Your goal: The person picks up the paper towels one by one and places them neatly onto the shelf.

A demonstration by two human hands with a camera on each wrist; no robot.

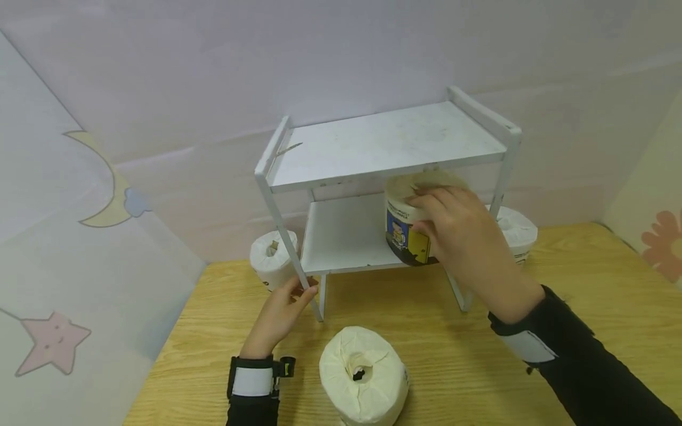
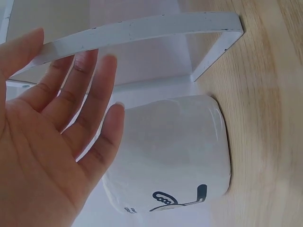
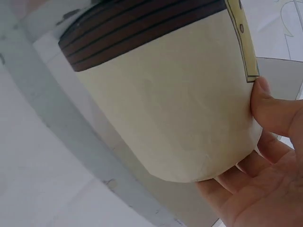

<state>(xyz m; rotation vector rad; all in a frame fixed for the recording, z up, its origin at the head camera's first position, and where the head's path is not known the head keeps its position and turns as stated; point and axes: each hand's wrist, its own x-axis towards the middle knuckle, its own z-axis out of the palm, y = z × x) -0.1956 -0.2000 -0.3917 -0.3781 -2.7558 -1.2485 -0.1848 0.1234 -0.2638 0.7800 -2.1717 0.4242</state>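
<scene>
My right hand (image 1: pixel 469 236) grips a wrapped toilet paper roll (image 1: pixel 405 234) by its top rim, thumb on the near side. This roll, with a printed blue and yellow picture, is at the right part of the lower board (image 1: pixel 343 228) of a white two-tier rack (image 1: pixel 383 145), under the upper board. In the right wrist view its plain cream side and brown striped band show. With my left hand (image 1: pixel 279 313) I hold the rack's front left leg (image 2: pixel 142 29), thumb on one side and fingers behind it. Another white-wrapped roll (image 2: pixel 165 146) stands right beside those fingers.
One more wrapped roll (image 1: pixel 367 396) stands upright on the wooden table (image 1: pixel 224 319) in front of the rack. Behind the rack's right side is another roll (image 1: pixel 517 231). Walls with printed moon, star and flower figures enclose the table.
</scene>
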